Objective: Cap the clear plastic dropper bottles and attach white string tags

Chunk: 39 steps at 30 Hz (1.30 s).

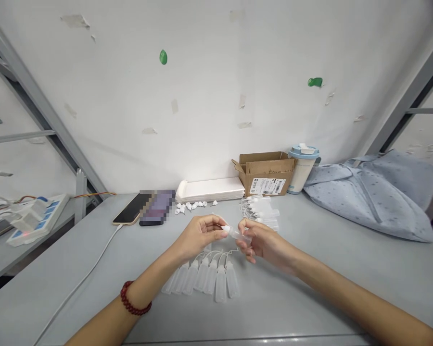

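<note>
My left hand (199,234) and my right hand (262,241) meet over the middle of the grey table (332,278). Together they hold a small clear plastic bottle (238,235). The right hand's fingers wrap its body. The left hand's fingertips pinch the white cap (226,229) at its end. A red bead bracelet (134,302) circles my left wrist. Just below the hands, several capped clear bottles (205,278) lie side by side in a row. A second heap of bottles (261,209) lies beyond the right hand. Loose white caps (189,206) are scattered further back.
A phone (130,210) on a white cable (86,276) lies at the left, a blurred dark item beside it. A white flat stack (211,189), a cardboard box (266,174), a lidded cup (302,168) and a blue cloth bag (373,197) line the wall. A power strip (36,218) sits far left.
</note>
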Each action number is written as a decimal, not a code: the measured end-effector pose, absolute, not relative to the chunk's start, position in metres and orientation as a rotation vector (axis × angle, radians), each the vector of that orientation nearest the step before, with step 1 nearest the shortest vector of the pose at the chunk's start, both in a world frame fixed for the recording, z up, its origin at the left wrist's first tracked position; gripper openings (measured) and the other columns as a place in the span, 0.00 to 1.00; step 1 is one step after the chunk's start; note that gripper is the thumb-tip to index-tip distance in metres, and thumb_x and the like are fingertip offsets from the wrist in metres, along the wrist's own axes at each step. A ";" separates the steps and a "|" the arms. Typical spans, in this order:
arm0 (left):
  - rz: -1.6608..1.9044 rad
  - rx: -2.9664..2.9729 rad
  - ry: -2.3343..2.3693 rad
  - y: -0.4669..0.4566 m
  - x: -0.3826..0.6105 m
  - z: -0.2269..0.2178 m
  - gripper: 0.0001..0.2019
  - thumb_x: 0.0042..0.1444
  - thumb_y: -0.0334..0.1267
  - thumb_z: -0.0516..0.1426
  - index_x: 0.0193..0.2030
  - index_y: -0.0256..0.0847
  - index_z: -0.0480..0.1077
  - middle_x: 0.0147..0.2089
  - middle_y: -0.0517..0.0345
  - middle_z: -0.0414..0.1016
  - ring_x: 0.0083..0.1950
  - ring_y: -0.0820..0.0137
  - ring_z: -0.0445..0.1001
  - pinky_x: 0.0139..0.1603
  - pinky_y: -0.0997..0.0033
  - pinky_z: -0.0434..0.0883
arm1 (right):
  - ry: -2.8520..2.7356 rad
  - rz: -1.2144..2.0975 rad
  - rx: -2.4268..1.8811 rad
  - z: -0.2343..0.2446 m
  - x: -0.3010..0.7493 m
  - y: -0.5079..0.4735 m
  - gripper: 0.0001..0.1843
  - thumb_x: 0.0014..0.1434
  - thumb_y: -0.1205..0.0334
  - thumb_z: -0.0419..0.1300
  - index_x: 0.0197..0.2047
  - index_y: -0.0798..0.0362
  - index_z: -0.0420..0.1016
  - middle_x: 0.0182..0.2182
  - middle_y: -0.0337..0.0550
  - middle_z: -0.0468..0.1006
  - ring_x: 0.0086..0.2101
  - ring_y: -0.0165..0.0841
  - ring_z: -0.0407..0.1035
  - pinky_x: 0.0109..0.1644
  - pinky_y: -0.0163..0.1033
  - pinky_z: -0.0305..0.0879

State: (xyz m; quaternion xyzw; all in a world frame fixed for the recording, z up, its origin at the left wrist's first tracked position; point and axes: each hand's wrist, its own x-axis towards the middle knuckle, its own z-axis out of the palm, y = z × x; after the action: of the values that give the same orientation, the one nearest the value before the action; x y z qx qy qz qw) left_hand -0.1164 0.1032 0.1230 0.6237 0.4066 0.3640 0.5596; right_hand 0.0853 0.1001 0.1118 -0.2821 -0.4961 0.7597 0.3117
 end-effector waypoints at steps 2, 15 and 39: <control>0.865 1.494 0.976 0.102 -0.115 0.123 0.10 0.46 0.40 0.63 0.34 0.38 0.71 0.33 0.57 0.71 0.38 0.69 0.70 0.42 0.69 0.66 | -1.218 2.077 -0.728 0.109 0.085 0.102 0.06 0.53 0.62 0.54 0.32 0.51 0.57 0.22 0.33 0.61 0.20 0.24 0.52 0.24 0.30 0.53; 0.833 1.524 0.958 0.104 -0.115 0.117 0.11 0.47 0.43 0.62 0.32 0.37 0.70 0.29 0.59 0.70 0.30 0.72 0.68 0.33 0.72 0.66 | -1.373 1.939 -0.784 0.114 0.085 0.098 0.09 0.57 0.56 0.54 0.32 0.51 0.58 0.21 0.33 0.60 0.20 0.24 0.50 0.25 0.30 0.53; 0.786 1.549 1.013 0.096 -0.108 0.121 0.15 0.49 0.46 0.59 0.36 0.36 0.71 0.30 0.58 0.71 0.30 0.72 0.69 0.32 0.73 0.68 | -1.451 1.902 -0.810 0.109 0.085 0.101 0.14 0.58 0.49 0.53 0.35 0.51 0.59 0.21 0.30 0.53 0.20 0.22 0.46 0.24 0.29 0.52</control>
State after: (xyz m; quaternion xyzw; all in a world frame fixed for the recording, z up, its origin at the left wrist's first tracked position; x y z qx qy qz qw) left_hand -0.1084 0.0962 0.1208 0.6506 0.4254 0.3300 0.5356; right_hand 0.0855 0.1014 0.1088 -0.3054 -0.5476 0.7177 0.3029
